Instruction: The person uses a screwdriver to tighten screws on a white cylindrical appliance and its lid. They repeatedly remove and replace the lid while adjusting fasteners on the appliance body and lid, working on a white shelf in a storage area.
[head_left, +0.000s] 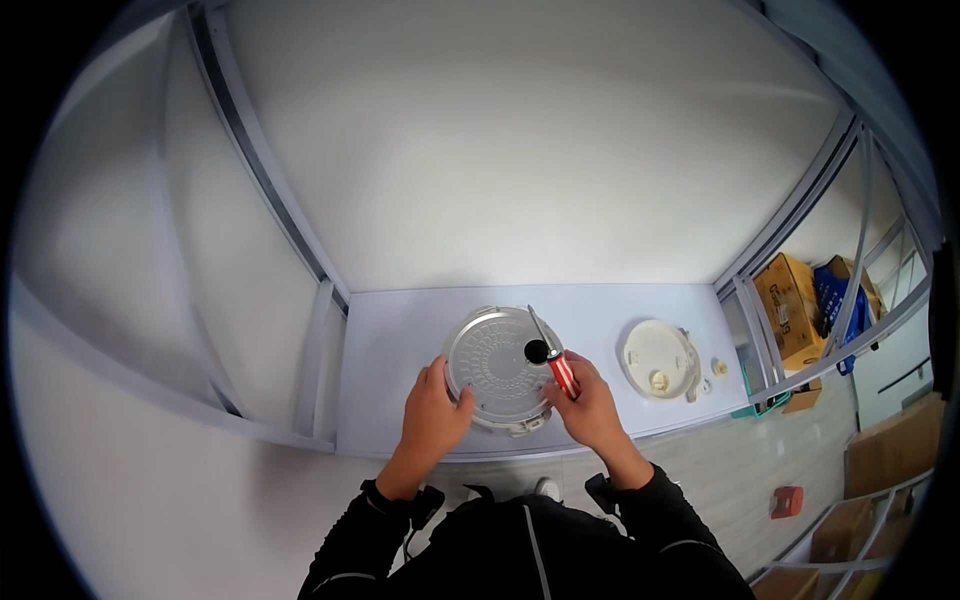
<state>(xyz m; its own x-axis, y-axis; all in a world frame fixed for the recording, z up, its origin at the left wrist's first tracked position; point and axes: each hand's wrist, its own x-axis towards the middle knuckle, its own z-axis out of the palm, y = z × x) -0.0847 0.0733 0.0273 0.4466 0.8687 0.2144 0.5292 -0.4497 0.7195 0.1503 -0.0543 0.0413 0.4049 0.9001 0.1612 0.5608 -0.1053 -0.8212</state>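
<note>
A round silver-grey appliance part, like a lid or heating plate with a raised ring pattern, lies on the white table in front of me. A pale rim with latch-like tabs shows around its edge. My left hand grips its left side, thumb on the near rim. In my right hand is a red-handled tool with a pointed metal shaft, perhaps a screwdriver, slanting up and left above the part. Those right fingers also come close to the part's right rim. A round black piece shows beside the shaft; whether it belongs to the tool I cannot tell.
To the right on the table lies a round cream-white cover with a small cream piece on it. Another small yellowish piece sits near the table's right end. Metal frame posts flank the table; cardboard boxes stand beyond.
</note>
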